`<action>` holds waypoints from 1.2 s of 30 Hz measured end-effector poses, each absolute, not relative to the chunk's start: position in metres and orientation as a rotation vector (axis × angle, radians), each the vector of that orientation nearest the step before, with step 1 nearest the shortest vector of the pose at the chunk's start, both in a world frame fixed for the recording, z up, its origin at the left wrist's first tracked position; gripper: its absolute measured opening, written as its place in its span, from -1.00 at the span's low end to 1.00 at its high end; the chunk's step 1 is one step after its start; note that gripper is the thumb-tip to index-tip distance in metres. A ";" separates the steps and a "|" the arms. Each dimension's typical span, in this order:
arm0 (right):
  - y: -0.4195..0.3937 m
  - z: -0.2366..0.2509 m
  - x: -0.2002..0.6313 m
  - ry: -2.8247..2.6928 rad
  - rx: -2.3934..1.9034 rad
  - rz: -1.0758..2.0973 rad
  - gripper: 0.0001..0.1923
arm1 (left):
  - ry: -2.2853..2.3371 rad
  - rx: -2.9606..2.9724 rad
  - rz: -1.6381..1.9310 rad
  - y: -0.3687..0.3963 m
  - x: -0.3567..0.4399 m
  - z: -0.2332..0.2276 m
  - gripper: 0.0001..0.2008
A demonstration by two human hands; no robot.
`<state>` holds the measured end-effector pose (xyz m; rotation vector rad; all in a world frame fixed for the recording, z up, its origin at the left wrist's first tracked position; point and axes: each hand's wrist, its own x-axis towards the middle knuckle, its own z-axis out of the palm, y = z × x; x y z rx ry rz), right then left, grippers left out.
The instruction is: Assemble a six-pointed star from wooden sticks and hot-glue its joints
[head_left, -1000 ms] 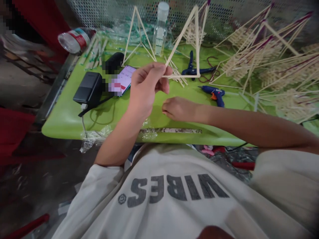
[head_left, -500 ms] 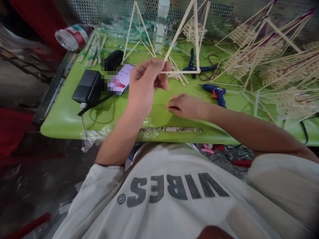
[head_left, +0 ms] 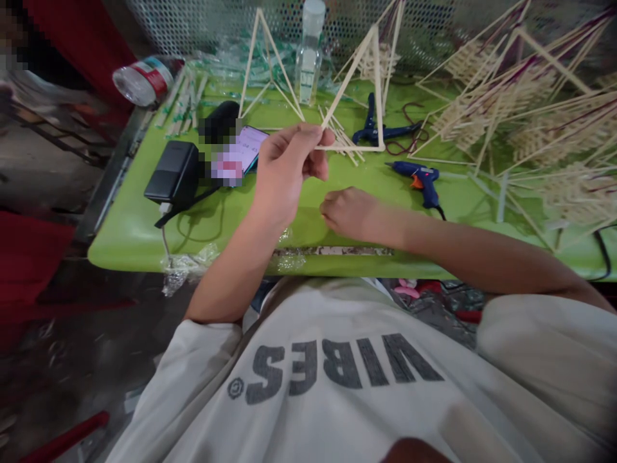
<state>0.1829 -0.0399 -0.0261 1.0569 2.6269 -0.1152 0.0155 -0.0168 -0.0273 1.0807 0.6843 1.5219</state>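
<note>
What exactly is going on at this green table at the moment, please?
A person's left hand pinches one corner of a thin pale wooden stick triangle, holding it above the bright green table. The right hand rests closed on the tabletop. A blue glue gun lies just beyond, beside blue pliers.

light: dim, even | shadows: soft | edges: warped, blurred corners

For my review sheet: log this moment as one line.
left hand: pinches stick triangle corner, raised | right hand: curled on green table | glue gun: lying beyond
</note>
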 end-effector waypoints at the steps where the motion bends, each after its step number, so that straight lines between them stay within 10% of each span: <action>1: -0.039 -0.027 0.181 2.630 1.056 -0.124 -0.69 | 0.676 1.088 1.522 -0.016 0.016 -0.029 -0.61; 36: -0.009 -0.041 0.211 2.684 1.318 -0.341 -0.72 | 0.726 1.131 1.511 -0.018 0.011 -0.026 -0.68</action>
